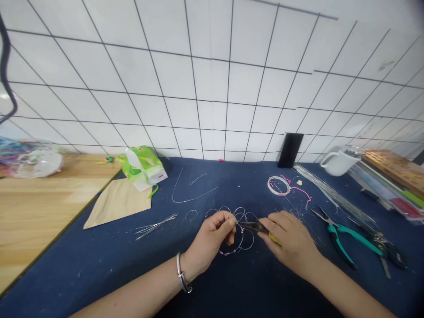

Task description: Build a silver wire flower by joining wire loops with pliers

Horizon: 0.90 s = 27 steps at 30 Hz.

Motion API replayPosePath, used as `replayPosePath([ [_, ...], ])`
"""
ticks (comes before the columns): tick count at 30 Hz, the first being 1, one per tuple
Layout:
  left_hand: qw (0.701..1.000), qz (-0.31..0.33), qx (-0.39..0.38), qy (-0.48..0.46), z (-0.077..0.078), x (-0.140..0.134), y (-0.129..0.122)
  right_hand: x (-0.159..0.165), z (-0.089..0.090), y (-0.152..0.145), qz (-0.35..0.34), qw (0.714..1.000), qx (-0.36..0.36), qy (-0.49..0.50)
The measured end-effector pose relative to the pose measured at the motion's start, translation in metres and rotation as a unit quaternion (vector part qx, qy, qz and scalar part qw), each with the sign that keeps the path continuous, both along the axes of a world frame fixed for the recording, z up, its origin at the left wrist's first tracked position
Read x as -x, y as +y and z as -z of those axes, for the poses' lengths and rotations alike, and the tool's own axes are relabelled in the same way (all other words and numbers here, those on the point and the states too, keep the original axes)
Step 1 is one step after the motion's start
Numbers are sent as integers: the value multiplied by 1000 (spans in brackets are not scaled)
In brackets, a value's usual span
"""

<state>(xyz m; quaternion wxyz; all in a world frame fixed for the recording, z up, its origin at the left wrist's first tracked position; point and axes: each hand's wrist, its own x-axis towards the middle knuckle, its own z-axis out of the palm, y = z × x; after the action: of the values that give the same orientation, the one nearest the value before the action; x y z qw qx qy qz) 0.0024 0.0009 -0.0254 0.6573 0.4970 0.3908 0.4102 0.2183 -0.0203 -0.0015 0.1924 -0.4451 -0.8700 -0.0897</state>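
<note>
My left hand (217, 232) pinches a ring of thin wire (238, 247) dotted with small pink bits. Looped wire petals stand out around that ring, partly hidden by my fingers. My right hand (286, 236) is wrapped round dark-jawed pliers (254, 226) with a yellow handle. The jaws point left and meet the wire at my left fingertips; whether they are closed on it I cannot tell. A small bent wire (191, 215) lies left of the ring. Beyond it rests a bundle of straight wires (157, 226) on the dark blue cloth.
Teal-handled pliers (341, 234) lie at the right, near a long wire bundle (334, 194). Behind are a white ring with pink thread (278, 186), a black phone-like slab (290, 150) and a white mug (341, 161). A green packet (142, 165) sits on brown paper (121, 201) at the left.
</note>
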Motion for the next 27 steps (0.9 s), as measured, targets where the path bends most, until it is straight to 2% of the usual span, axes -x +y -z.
replayPosePath([
  [7, 997, 3, -34, 67, -2, 1, -1, 3, 1, -2, 9, 995, 67, 67],
  [11, 995, 6, -40, 88, -2, 1, -1, 4, 5, -1, 11, 993, 81, 86],
  [14, 997, 8, -26, 68, -1, 0, -1, 5, 6, -1, 6, 994, 75, 82],
  [21, 997, 33, 39, -56, 1, -2, -1, 5, 6, -1, 3, 995, 64, 79],
  [27, 995, 43, 58, -68, 0, -1, -1, 4, 6, 0, -9, 992, 72, 107],
])
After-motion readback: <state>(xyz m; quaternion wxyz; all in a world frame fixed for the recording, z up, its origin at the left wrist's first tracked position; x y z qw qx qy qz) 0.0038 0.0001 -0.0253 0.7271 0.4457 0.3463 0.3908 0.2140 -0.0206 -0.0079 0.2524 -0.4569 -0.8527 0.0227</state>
